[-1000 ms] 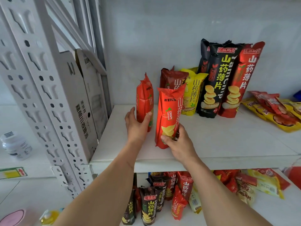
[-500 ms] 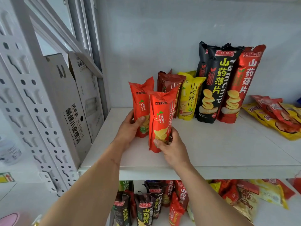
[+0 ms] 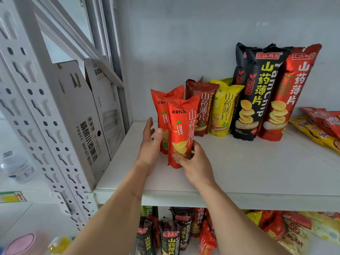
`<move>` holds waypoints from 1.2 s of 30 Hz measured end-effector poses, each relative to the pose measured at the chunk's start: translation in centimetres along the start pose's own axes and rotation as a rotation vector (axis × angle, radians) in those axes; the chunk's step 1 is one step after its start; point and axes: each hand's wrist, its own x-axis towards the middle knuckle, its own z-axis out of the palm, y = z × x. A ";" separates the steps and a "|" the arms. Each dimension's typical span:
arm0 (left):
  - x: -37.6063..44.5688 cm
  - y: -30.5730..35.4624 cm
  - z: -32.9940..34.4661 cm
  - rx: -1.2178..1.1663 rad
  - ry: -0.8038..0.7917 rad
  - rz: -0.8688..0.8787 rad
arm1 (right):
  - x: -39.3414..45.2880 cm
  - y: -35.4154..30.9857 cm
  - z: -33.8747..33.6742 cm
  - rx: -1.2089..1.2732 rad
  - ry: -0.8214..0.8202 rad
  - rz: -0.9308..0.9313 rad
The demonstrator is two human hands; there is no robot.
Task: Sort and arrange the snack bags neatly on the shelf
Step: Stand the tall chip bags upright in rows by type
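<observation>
1. On the upper shelf [image 3: 239, 173], near its left end, two orange-red snack bags stand upright, one behind the other. The right hand [image 3: 195, 166] wraps its grip round the base of the front orange bag [image 3: 181, 133]; the left hand [image 3: 150, 144] has its thumb on the rear orange bag [image 3: 165, 102] with the fingers reaching behind it, so it appears to hold that bag lightly.
2. Risk, as I judge it: these tall, narrow bags have soft bottoms. Let go before the base sits flat and either one may tip forward off the shelf edge, or sideways.
3. Pushing them back too briskly could knock the maroon bag [image 3: 202, 107] and yellow bag [image 3: 223, 109] just behind, and those lean toward the taller black bag [image 3: 257, 92] and tall red bag [image 3: 292, 92].
4. Containers: a folded cardboard beer carton [image 3: 82, 122] stands left of the shelf; its contents are not visible. The lower shelf holds a jumble of further snack bags [image 3: 171, 236], unsorted.
</observation>
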 end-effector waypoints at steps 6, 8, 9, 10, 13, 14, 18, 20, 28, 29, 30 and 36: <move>1.4 0.3 0.6 0.055 -0.090 0.051 | 1.0 -0.2 0.5 -0.007 0.011 -0.008; 2.0 0.3 0.6 0.059 -0.096 0.044 | 1.5 -0.1 0.9 -0.020 0.018 -0.007; 2.4 0.3 0.5 0.057 -0.095 0.041 | 1.8 -0.1 1.1 -0.030 0.024 -0.006; 2.8 0.3 0.4 0.058 -0.096 0.039 | 2.1 0.0 1.4 -0.038 0.029 -0.001; 4.1 0.0 0.2 0.063 -0.103 0.020 | 3.4 0.0 2.0 -0.062 0.045 0.018; 4.6 -0.2 0.2 0.061 -0.103 0.010 | 3.9 0.0 2.1 -0.067 0.047 0.022; 6.9 -1.0 0.0 0.053 -0.111 -0.008 | 5.9 0.1 2.9 -0.072 0.042 0.025; 8.3 -1.2 0.0 0.053 -0.123 -0.009 | 7.0 0.0 3.3 -0.074 0.049 0.031; 13.0 -2.3 0.5 0.070 -0.176 -0.030 | 10.8 0.2 5.4 -0.118 0.117 0.051; 13.5 -2.5 0.5 0.063 -0.183 -0.033 | 11.2 0.2 5.6 -0.125 0.126 0.057; 14.0 -2.7 0.5 0.054 -0.189 -0.038 | 11.5 0.3 5.7 -0.132 0.134 0.064; 16.3 -3.5 0.3 0.055 -0.226 -0.061 | 13.0 0.3 6.5 -0.183 0.175 0.091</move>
